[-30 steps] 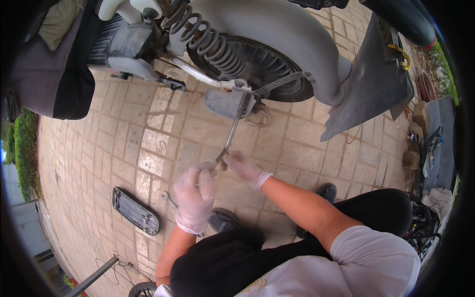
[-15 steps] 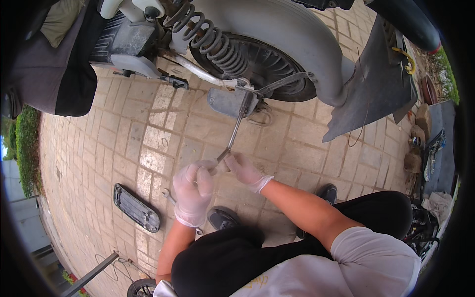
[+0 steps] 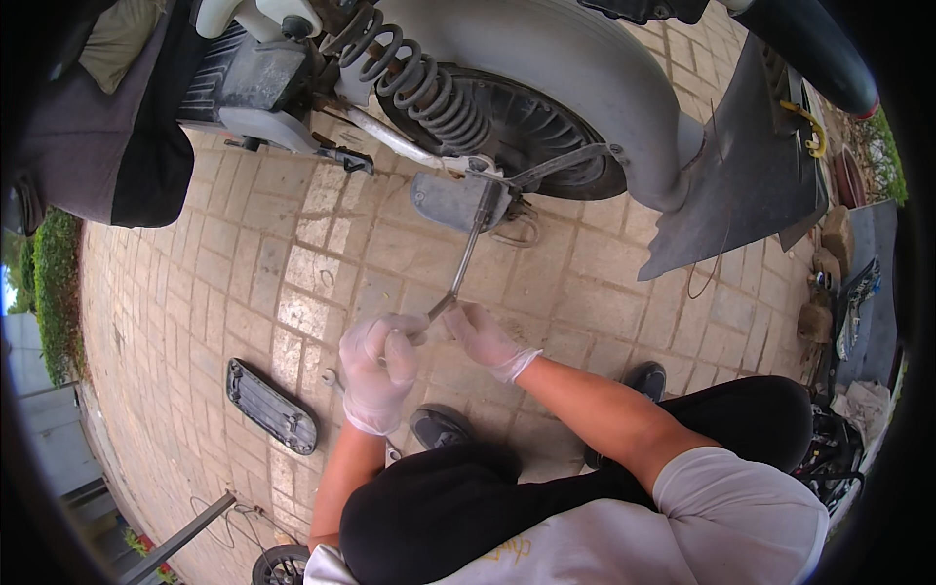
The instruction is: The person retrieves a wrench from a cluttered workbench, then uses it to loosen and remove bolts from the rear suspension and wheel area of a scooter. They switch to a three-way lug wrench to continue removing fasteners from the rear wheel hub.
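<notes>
Both of my hands wear thin, clear gloves. My left hand [image 3: 378,372] is closed around the handle end of a metal socket wrench [image 3: 471,246]. Close to the bend in its shaft, the fingers of my right hand [image 3: 490,341] pinch the same tool. From there the long shaft runs up and away to the axle end of the scooter's rear wheel [image 3: 556,146], where the socket sits against a bracket; its exact seating is too small to make out. A coil spring shock absorber [image 3: 429,93] stands just left of that spot.
A grey fender [image 3: 585,68] and a dark mudflap [image 3: 717,185] lie beyond the wheel. On the brick paving rest a dark oval cover [image 3: 272,407] and a spanner [image 3: 332,380] by my left wrist. Bricks [image 3: 817,322] line the right side.
My left hand has shifted very slightly left and up with the wrench handle. The right hand keeps its pinch, and the socket end stays at the axle.
</notes>
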Tool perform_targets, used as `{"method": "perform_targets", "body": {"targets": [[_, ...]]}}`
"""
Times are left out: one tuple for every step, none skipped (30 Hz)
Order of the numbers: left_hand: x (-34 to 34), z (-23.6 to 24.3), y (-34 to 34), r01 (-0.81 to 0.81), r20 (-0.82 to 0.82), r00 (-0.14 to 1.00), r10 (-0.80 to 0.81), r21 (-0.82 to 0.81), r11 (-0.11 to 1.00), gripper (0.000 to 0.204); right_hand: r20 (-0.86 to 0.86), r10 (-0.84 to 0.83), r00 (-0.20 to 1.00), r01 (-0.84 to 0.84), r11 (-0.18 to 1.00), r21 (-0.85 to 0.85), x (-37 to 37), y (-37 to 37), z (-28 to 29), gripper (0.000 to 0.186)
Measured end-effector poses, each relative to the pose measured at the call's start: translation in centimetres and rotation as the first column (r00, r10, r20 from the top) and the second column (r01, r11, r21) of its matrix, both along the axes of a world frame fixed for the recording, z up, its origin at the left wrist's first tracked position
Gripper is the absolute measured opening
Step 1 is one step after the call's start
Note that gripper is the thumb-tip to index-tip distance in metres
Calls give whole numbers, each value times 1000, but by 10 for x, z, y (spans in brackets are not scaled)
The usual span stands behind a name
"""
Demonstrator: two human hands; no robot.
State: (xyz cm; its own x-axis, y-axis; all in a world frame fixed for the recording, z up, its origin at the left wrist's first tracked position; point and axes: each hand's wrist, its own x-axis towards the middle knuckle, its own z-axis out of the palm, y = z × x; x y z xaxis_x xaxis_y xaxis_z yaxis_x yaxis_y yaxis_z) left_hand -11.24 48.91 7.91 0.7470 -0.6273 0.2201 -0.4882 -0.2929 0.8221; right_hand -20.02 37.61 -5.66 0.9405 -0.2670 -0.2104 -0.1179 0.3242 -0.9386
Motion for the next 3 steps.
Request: {"method": "perform_targets", "body": {"targets": [[1,0,0,8,9,1000,-8,2,1000,16,-3,0,1000,0,1000,-4,0,1,-1,46],[2,0,0,14,9,1000,-14,-2,1000,16,-6,1,1000,-1,1000,-9,0,1,-2,46],[2,1,0,15,19,1000,-15,4,1000,16,-8,2,1000,-2,1000,-14,0,1,-4,46]]}}
